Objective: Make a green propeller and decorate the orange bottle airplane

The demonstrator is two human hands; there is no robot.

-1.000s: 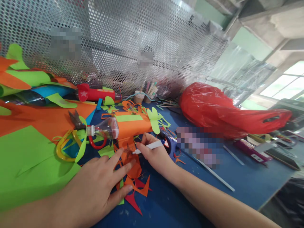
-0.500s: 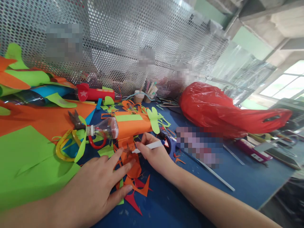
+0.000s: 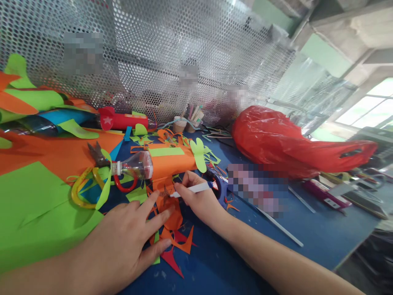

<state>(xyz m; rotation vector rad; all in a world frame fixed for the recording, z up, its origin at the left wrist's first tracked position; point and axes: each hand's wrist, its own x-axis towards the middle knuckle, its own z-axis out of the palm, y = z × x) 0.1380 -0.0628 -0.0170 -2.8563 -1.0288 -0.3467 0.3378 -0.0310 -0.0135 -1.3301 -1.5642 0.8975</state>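
An orange paper piece [image 3: 173, 217] with a dark star drawn on it lies on the blue table. My left hand [image 3: 123, 233] is open, its spread fingertips pressing on the orange piece's left side. In my right hand [image 3: 199, 198] is a white marker [image 3: 196, 188], held in a pinch with its tip at the star. Just behind them, a plastic bottle [image 3: 135, 165] wrapped in orange paper lies on its side, its neck pointing left. A green strip runs along the wrap, and a green leaf-shaped piece [image 3: 199, 155] stands at its right end.
Yellow-handled scissors [image 3: 81, 190] and green sheets [image 3: 33, 205] lie to the left. A red-wrapped bottle [image 3: 129, 121] and cups of pens [image 3: 179, 124] stand behind. The red plastic bag [image 3: 270, 139] bulges at back right, before a perforated metal screen [image 3: 147, 49]. A white stick [image 3: 282, 229] lies at right.
The marker tip has shifted very slightly on the star. Both hands and the bottle stay practically where they were.
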